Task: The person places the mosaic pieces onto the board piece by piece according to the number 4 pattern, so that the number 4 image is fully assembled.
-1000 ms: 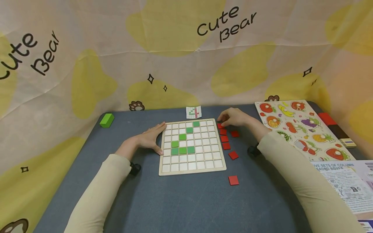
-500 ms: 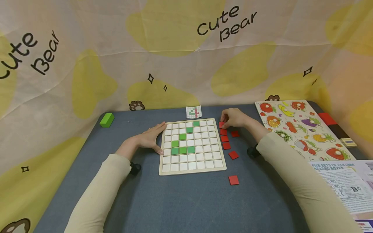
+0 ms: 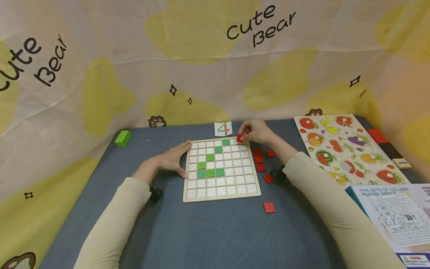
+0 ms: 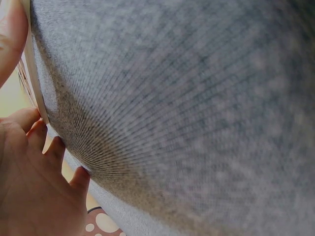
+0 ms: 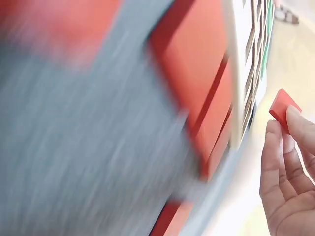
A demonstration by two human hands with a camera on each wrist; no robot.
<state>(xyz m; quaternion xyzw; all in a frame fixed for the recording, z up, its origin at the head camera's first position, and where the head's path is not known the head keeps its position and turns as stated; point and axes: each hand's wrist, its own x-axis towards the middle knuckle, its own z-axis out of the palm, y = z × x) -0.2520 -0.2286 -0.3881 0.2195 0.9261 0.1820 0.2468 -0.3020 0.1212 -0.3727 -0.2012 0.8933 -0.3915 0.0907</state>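
Note:
A wooden grid board (image 3: 221,197) with white squares lies mid-table; several green tiles (image 3: 210,173) sit in its cells. My left hand (image 3: 169,158) rests against the board's left side, fingers spread, thumb and fingertips at the edge. Between thumb and fingers of my right hand (image 3: 256,131) is a red square tile (image 3: 239,138), held tilted above the board's top right cells. In the right wrist view the pinched red tile (image 5: 284,107) shows up clearly. More red tiles (image 3: 258,159) lie along the board's right side, some in a column, others scattered.
A small card (image 3: 223,129) with a coloured grid pattern lies behind the board. On the right are a fruit puzzle board (image 3: 349,145), a printed box (image 3: 393,216) and a red-and-black object (image 3: 384,144). A green block (image 3: 123,138) stands at the far left; patterned cloth hangs behind.
My right hand has lifted the top red tile from the column beside the board and carried it left over the board's top right corner. The left hand stays in place.

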